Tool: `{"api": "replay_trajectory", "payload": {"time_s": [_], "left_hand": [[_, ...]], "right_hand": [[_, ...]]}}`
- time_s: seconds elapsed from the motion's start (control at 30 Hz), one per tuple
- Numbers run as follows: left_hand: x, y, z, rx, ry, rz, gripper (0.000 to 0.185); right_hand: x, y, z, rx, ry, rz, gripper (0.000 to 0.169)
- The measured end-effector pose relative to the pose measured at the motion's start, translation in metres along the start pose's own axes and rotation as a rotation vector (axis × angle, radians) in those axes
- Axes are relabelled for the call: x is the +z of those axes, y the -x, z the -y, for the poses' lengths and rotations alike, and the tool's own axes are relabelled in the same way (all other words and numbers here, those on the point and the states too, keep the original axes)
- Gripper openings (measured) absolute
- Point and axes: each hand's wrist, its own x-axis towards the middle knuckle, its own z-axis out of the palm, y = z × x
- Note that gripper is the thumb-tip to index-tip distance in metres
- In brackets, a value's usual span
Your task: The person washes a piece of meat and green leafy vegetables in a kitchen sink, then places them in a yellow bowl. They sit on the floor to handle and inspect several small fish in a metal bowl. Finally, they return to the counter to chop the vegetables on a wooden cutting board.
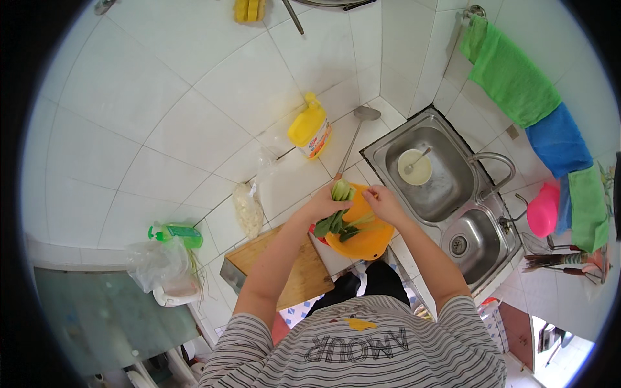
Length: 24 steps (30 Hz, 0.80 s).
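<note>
My left hand [322, 203] is closed around a leafy green vegetable [342, 191], its pale stem end up and its leaves hanging down. Beneath it lies an orange plastic basin [364, 247] on the tiled counter, partly over something red [318, 234]. Above the basin's right side is my right hand [383, 203], thumb and fingertips pinched together; whether a small piece is between them is too small to tell. More green leaves and a pale stalk [361, 219] show inside the basin, between the two hands.
A wooden cutting board [305, 271] lies left of the basin, near a knife blade [233, 276]. Behind stand a yellow jug [310, 131], a long-handled turner [366, 114] and a bag of pale food [247, 208]. At right, a steel sink [436, 199] holds a bowl [415, 175] with a spoon.
</note>
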Motion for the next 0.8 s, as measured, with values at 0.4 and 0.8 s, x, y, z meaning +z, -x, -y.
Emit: {"api": "replay_trajectory", "payload": {"time_s": [0.4, 0.8], "left_hand": [[0.010, 0.005, -0.010, 0.012, -0.024, -0.007, 0.037], [0.020, 0.000, -0.027, 0.168, -0.480, -0.018, 0.037]], "right_hand": [[-0.022, -0.004, 0.038, 0.166, -0.486, 0.269, 0.018], [-0.044, -0.001, 0.052, -0.184, 0.285, 0.382, 0.020]]}}
